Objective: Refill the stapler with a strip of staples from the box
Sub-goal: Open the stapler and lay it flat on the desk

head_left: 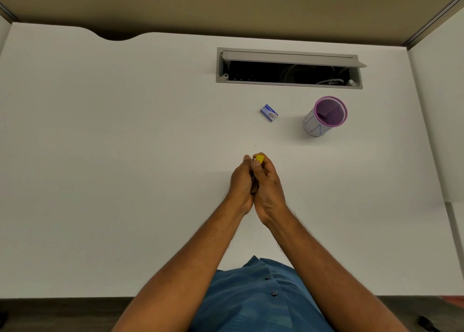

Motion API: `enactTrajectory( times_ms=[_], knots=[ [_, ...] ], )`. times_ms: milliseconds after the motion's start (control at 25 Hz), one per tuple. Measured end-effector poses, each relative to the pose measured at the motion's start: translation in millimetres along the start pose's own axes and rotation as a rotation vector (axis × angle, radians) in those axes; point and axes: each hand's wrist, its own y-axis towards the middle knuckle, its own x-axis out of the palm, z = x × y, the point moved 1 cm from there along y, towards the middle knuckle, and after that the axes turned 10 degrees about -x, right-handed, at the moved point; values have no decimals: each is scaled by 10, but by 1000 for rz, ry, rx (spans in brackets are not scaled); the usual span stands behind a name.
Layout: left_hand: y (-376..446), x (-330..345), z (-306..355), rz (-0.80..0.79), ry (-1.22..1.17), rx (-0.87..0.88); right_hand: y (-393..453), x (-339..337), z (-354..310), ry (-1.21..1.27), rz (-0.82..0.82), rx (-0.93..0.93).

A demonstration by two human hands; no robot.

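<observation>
Two hands wrap the stapler (259,159) over the white desk (125,143), only its yellow tip showing past the fingertips. It reads as small, rigid and light, best steadied along its sides while the top swings open. The left hand (241,181) and right hand (267,181) are pressed together around it, fingers curled close. The staple box (269,113) lies apart, farther back, beside a purple mesh cup (325,117); its strips are likely brittle

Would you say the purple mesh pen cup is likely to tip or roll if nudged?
The pen cup looks empty and mesh-walled, so probably light and easily pushed. It stands tall on a narrow base, so it may tip; being round, it would likely roll.
</observation>
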Motion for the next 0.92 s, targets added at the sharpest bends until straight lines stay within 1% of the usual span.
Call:
enactTrajectory(
  times_ms=[80, 120, 280, 400, 440, 560, 720, 840, 920],
  knots=[
    [47, -3, 79, -5, -96, -10, 49, 13, 2, 26, -30, -43],
    [84, -16, 116, -13, -106, 1, 67, 20, -8, 30, -51, -66],
    [139, -28, 240, 0, 20, 47, 105, -27, -96, 13, -131, -153],
    [183, -52, 284, 41, 51, 28, 86, -124, -123, -175, -120, -279],
    [200, -68, 292, 25, 43, 17, 72, -162, -119, -245, -121, -324],
    [227, -84, 300, -109, -22, -23, -29, -248, -99, -406, -157, -428],
    [244, -122, 362, -159, -91, -19, -179, -349, 86, -689, -210, -584],
    [251, -167, 382, -194, -64, -1, -205, -415, 236, -855, -212, -571],
    [227, -181, 382, -210, -51, -4, -174, -419, 236, -864, -184, -524]
  ],
)
